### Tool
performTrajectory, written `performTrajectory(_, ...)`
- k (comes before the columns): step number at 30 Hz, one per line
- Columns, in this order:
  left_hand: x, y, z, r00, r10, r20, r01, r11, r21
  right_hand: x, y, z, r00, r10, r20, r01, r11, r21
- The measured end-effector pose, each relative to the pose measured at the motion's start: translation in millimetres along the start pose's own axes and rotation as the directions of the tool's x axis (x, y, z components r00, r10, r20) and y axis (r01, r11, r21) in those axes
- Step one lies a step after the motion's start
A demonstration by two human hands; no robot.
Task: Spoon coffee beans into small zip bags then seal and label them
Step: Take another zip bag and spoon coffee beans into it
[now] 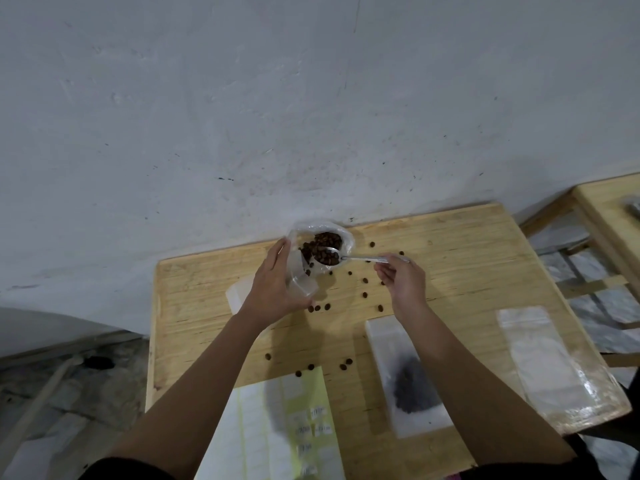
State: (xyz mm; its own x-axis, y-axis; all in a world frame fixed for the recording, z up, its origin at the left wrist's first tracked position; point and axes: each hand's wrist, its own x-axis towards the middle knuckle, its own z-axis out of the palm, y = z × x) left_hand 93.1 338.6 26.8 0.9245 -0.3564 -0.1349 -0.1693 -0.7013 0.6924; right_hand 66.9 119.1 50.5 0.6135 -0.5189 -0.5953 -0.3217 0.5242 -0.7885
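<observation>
Hands at the bean bag, spoon loaded.
Our left hand [277, 282] grips a small clear zip bag [302, 287], tilted, just beside the open plastic bag of coffee beans [329, 241] ahead of both hands. Our right hand [403, 282] pinches the handle of a spoon [363, 259], its bowl heaped with beans at that bag's mouth. Loose beans [364, 295] lie on the table [467, 244] between the hands. A filled zip bag [412, 386] lies under our right forearm, and a label sheet [294, 410] sits between the forearms.
</observation>
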Motion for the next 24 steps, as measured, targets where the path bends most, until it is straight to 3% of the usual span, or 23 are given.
performTrajectory(3, 1.0, 5.9, -0.2, 1.000, -0.003, -0.014, 0.003, 1.000, 0.001, -2.8, -6.6, -7.8, 0.997, -0.058, 0.052, 0.062, 0.995, -0.073)
performTrajectory(9, -0.6, 16.0, 1.9, 0.999, -0.025, -0.026, 0.024, 0.999, -0.027, -14.8, -7.6, -7.3, 0.929, -0.185, 0.320, 0.274, 0.926, -0.261)
performTrajectory(15, -2.4, 10.1, 2.6, 1.000, -0.010, -0.008, 0.010, 0.999, -0.047, -9.6, -8.4, -8.6, 0.910, -0.360, 0.206, 0.409, 0.858, -0.311)
performTrajectory(21, -2.2, 5.5, 3.9, 1.000, 0.007, 0.009, -0.007, 0.999, -0.049, -8.1, 14.7, -2.0, 0.849, -0.475, 0.233, 0.529, 0.754, -0.390)
performTrajectory(24, -3.9, 2.4, 4.8, 0.999, 0.022, 0.025, -0.020, 0.998, -0.057, -7.9, 26.5, 5.3, 0.874, -0.445, 0.196, 0.486, 0.804, -0.343)
